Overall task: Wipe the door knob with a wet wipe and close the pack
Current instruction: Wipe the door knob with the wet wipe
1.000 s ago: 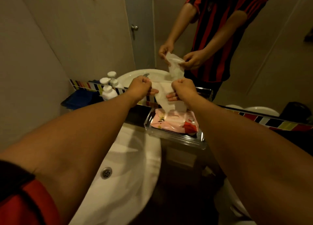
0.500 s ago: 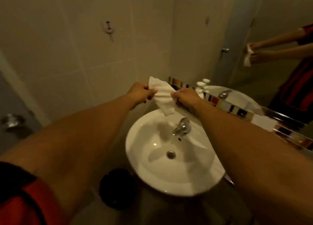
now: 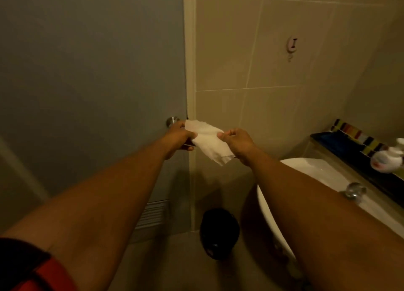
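Observation:
A white wet wipe [image 3: 207,140] is stretched between both hands in front of a grey door. My left hand [image 3: 179,136] pinches its left edge, right beside the round metal door knob [image 3: 172,121], which peeks out just above my fingers. My right hand [image 3: 237,142] pinches the wipe's right side, in front of the tiled wall. The wipe pack is out of view.
The grey door [image 3: 91,72] fills the left, its frame [image 3: 190,50] in the middle. A white sink [image 3: 306,170] with a tap [image 3: 353,191] sits at right, soap bottles [image 3: 389,159] on the ledge behind. A black bin [image 3: 218,231] stands on the floor.
My view has swung left from the sink and mirror to the door. Both hands carried the wipe along and now hold it beside the door knob. The pink pack has left the view.

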`<control>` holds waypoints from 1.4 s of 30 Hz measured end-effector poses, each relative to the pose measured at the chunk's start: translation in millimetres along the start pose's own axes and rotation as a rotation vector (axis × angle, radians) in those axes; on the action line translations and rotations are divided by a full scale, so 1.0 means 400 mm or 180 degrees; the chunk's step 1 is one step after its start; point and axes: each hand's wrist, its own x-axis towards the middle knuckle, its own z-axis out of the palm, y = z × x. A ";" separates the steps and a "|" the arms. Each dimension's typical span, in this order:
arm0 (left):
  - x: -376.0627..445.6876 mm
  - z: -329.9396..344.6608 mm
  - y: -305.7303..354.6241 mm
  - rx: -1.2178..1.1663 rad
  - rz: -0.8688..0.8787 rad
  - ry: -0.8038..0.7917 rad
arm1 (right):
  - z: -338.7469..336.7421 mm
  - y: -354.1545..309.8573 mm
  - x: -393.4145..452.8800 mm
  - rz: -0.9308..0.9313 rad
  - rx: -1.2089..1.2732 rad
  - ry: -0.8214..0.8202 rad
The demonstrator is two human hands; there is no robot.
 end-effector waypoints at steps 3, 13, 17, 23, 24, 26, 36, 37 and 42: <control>-0.017 -0.077 -0.058 -0.0089 -0.0089 0.0207 | 0.087 -0.003 0.006 0.0140 -0.0023 -0.0348; 0.060 -0.200 -0.149 -0.0081 -0.0392 0.0452 | 0.232 0.042 0.126 0.0567 0.0269 -0.0940; 0.133 -0.203 -0.176 -0.0146 -0.0584 0.0523 | 0.256 0.062 0.203 0.0699 0.0105 -0.1009; 0.226 -0.192 -0.234 0.0064 -0.0792 0.0858 | 0.261 0.103 0.320 0.0656 -0.0148 -0.1429; 0.238 -0.189 -0.239 0.0091 -0.0751 0.0940 | 0.264 0.109 0.338 0.0639 -0.0127 -0.1472; 0.263 -0.182 -0.246 0.0169 -0.0666 0.1123 | 0.271 0.122 0.374 0.0635 -0.0117 -0.1523; 0.308 -0.177 -0.263 0.0391 -0.0442 0.1142 | 0.297 0.185 0.484 0.0608 0.0426 -0.1615; 0.311 -0.173 -0.262 0.0412 -0.0490 0.1122 | 0.298 0.189 0.486 0.0622 0.0464 -0.1614; 0.322 -0.157 -0.237 0.0190 -0.0871 0.1149 | 0.286 0.188 0.510 0.0823 0.0573 -0.1933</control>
